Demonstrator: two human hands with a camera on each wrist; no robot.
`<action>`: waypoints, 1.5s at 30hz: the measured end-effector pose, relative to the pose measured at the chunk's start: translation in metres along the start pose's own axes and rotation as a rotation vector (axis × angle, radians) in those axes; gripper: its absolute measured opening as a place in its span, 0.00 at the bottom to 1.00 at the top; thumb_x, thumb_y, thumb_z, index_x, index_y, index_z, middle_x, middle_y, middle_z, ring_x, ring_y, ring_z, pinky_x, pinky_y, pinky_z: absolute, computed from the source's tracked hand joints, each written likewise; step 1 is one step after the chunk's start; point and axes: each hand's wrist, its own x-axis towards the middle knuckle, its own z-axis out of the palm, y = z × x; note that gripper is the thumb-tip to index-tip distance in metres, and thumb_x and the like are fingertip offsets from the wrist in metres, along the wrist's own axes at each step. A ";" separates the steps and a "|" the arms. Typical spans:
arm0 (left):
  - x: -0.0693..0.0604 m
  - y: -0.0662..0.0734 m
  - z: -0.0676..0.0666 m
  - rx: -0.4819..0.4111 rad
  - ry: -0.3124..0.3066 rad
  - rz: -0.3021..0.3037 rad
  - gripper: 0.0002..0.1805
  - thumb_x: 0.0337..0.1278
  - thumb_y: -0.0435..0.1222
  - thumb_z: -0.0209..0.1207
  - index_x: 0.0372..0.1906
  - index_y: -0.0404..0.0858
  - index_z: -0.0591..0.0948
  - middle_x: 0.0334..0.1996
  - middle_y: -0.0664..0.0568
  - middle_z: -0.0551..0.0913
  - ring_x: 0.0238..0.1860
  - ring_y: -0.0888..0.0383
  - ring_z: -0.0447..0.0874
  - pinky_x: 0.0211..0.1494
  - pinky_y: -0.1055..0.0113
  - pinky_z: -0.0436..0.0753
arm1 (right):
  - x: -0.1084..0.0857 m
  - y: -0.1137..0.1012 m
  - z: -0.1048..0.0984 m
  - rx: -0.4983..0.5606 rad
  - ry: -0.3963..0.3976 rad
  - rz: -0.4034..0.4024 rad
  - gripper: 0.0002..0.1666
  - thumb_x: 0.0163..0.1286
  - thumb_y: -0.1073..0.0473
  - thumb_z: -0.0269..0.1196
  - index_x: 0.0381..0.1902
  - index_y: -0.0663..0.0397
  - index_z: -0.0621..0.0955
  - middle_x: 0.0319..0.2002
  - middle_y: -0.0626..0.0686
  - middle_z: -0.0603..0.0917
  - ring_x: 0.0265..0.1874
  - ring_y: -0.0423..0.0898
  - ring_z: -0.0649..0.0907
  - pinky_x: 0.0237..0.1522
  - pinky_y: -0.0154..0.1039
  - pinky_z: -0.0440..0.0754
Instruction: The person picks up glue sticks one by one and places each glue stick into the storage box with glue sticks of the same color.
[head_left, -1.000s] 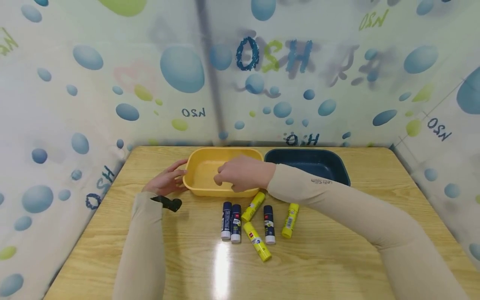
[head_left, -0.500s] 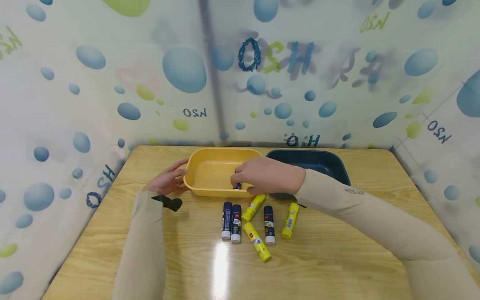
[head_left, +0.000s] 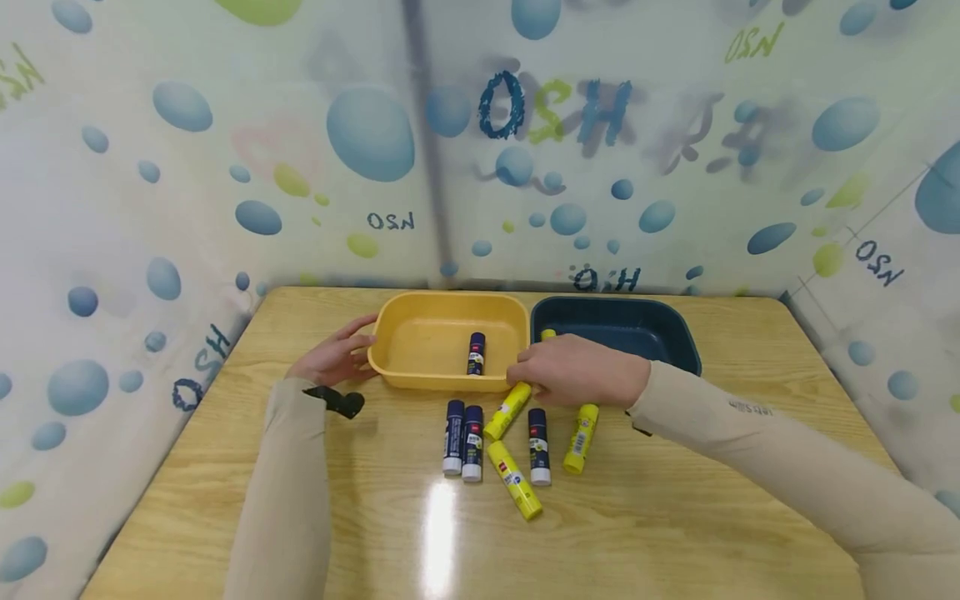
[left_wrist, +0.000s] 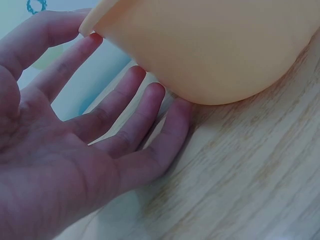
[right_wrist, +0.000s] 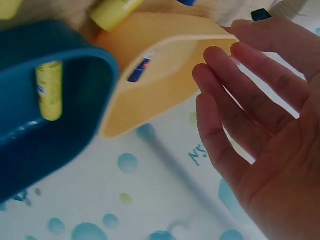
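Head view: blue glue stick now lies free in yellow tray, placement looks done; right hand loose, empty; left hand rests ungripped against tray.

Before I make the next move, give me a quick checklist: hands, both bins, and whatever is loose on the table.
1. Right grip empty: ok, the right wrist view shows nothing held.
2. Left grip touching the yellow bin: ok, fingertips at its left end.
3. Only navy in the yellow bin: ok, one navy stick shows.
4. Only yellow in the blue bin: ok for what shows, one yellow stick.
5. No sticks left on the table: not ok, three navy and three yellow lie there.
6. Right grip clear of the nearest loose yellow stick: cannot tell, contact is unclear.
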 end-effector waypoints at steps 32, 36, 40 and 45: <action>-0.003 0.004 0.003 -0.001 0.010 -0.005 0.31 0.75 0.34 0.45 0.76 0.50 0.51 0.71 0.43 0.50 0.58 0.49 0.69 0.53 0.57 0.75 | -0.049 0.014 0.111 0.130 0.123 0.651 0.25 0.66 0.46 0.64 0.14 0.50 0.70 0.12 0.46 0.66 0.12 0.43 0.67 0.15 0.35 0.60; -0.002 0.004 0.003 -0.002 0.007 -0.008 0.32 0.75 0.34 0.46 0.76 0.51 0.51 0.71 0.43 0.50 0.59 0.48 0.67 0.54 0.56 0.74 | -0.047 0.013 0.120 0.173 0.160 0.698 0.29 0.67 0.43 0.62 0.11 0.50 0.69 0.11 0.46 0.63 0.10 0.42 0.66 0.14 0.34 0.57; -0.002 0.003 0.003 -0.007 0.007 -0.008 0.32 0.75 0.33 0.45 0.77 0.51 0.50 0.71 0.43 0.49 0.61 0.48 0.65 0.55 0.56 0.74 | -0.044 0.014 0.123 0.218 0.172 0.724 0.31 0.67 0.42 0.61 0.09 0.50 0.69 0.10 0.45 0.63 0.09 0.42 0.66 0.13 0.34 0.56; -0.003 0.004 0.004 -0.009 0.003 -0.009 0.32 0.76 0.33 0.44 0.77 0.51 0.48 0.71 0.43 0.48 0.61 0.48 0.64 0.56 0.55 0.73 | -0.040 0.018 0.122 0.300 0.149 0.764 0.30 0.64 0.41 0.62 0.10 0.50 0.70 0.10 0.45 0.65 0.09 0.43 0.68 0.13 0.34 0.58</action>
